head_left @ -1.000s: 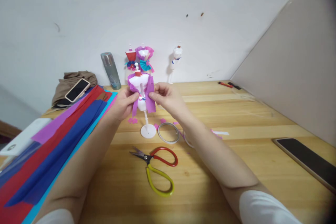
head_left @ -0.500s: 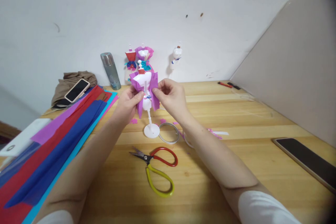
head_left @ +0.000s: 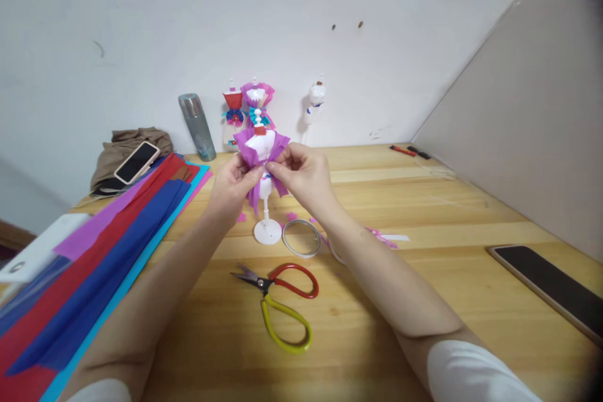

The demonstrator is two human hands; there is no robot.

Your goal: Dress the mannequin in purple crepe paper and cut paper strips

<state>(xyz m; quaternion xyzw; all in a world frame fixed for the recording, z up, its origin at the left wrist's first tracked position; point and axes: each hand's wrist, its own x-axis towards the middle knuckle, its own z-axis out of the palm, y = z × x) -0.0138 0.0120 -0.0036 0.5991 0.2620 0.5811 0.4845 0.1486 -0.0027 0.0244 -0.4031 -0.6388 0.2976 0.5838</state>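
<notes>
Pale wall (head_left: 141, 25) rises beyond the hands, and a wooden table (head_left: 358, 326) spreads out beneath them. Between the two hands stands a small white dress form (head_left: 266, 187) on a round base, with purple paper (head_left: 250, 152) draped around its shoulders and front. The left hand (head_left: 233, 188) pinches the paper's near edge at the waist with thumb and fingers; the right hand (head_left: 304, 179) pinches the opposite edge, their thumb tips close together. Just below the hands lie pink scraps (head_left: 242, 217) and a tape roll (head_left: 302, 255); nearer the person, scissors (head_left: 262, 284) rest with their blades apart. Coloured sheets (head_left: 117, 270) are left of the left hand, a bottle (head_left: 198, 129) beyond it. Well right of the right hand lies a phone (head_left: 549, 286). Behind the hands, more dress forms (head_left: 317, 95) stand by the wall.
</notes>
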